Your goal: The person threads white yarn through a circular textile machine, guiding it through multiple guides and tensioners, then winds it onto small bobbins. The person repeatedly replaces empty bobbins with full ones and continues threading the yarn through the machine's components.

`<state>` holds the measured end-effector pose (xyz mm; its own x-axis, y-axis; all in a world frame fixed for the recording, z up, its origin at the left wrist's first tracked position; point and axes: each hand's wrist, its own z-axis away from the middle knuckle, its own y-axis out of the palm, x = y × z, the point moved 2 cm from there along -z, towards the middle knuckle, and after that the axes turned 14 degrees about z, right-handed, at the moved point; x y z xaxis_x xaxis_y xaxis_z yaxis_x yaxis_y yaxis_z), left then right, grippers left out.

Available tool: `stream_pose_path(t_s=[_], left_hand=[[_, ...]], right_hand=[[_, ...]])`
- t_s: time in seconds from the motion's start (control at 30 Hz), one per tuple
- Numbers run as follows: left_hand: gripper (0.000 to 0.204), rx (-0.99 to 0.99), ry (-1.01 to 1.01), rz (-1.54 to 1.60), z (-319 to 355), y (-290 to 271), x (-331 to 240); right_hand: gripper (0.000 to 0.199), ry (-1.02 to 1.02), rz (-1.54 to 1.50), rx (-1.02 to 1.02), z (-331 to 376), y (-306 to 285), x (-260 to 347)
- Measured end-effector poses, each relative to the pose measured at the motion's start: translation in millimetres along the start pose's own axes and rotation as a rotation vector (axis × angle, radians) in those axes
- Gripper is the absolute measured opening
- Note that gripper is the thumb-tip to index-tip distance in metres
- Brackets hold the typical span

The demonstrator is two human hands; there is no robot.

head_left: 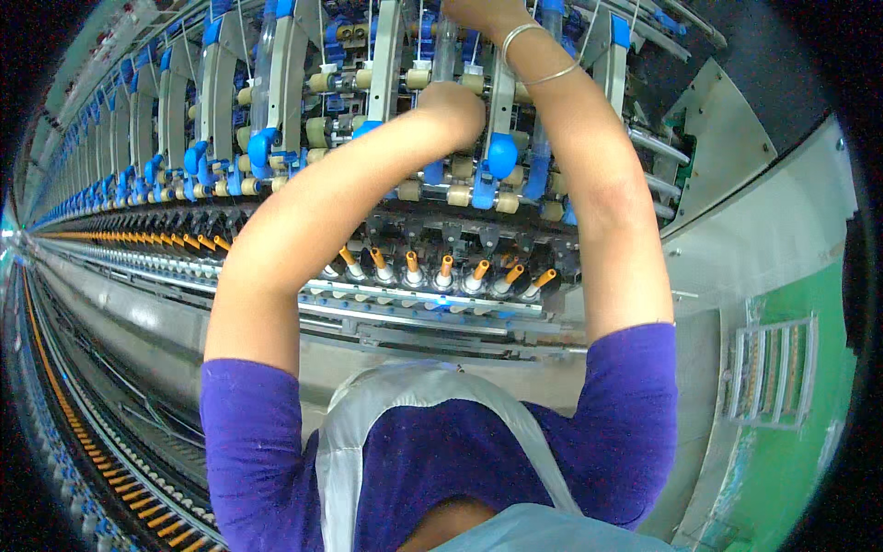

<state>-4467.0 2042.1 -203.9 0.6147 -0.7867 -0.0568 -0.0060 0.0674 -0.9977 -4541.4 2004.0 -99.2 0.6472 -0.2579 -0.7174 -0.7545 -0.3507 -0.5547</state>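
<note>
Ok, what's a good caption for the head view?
Left hand and right hand reach past a row of orange tubes on a long machine.

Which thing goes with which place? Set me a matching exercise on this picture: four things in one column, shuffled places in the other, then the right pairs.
Things
1. left hand
2. thin bangle
3. orange tubes
4. slatted rack

Places
A. over the green floor, at the right of the picture
B. in a row below the cream rollers
C. up among the machine's rollers
D. around the right forearm, near the wrist

Right pairs: 1-C, 2-D, 3-B, 4-A
</note>
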Motion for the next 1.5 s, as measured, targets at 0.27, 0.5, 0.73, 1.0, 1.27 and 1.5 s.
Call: stream_pose_path(t_s=[0.27,0.5,0.73,1.0,1.27,1.5], left_hand=[[0.036,0.415,-0.088,0.662,-9.9,-32.0,27.2],[0.023,0.419,0.023,0.649,-31.6,1.4,31.2],[0.026,-0.300,0.581,0.252,57.0,63.4,8.7],[0.029,-0.321,0.235,0.987,427.1,236.5,271.5],[0.028,-0.644,-1.037,1.118,666.5,377.3,474.7],[0.018,-0.793,-1.048,1.169,683.3,365.3,659.1]], right_hand=[[0.022,-0.004,-0.146,-0.102,0.2,5.0,2.5],[0.020,0.035,-0.163,-0.265,-7.4,47.0,-0.4],[0.018,-0.023,-0.093,-0.555,-8.2,66.1,-16.8],[0.030,0.127,-0.520,-0.956,34.1,-21.6,-0.3],[0.031,0.455,-0.654,-1.230,43.6,-280.1,400.4],[0.026,-0.514,-1.182,-0.439,-165.8,-425.3,706.9]])
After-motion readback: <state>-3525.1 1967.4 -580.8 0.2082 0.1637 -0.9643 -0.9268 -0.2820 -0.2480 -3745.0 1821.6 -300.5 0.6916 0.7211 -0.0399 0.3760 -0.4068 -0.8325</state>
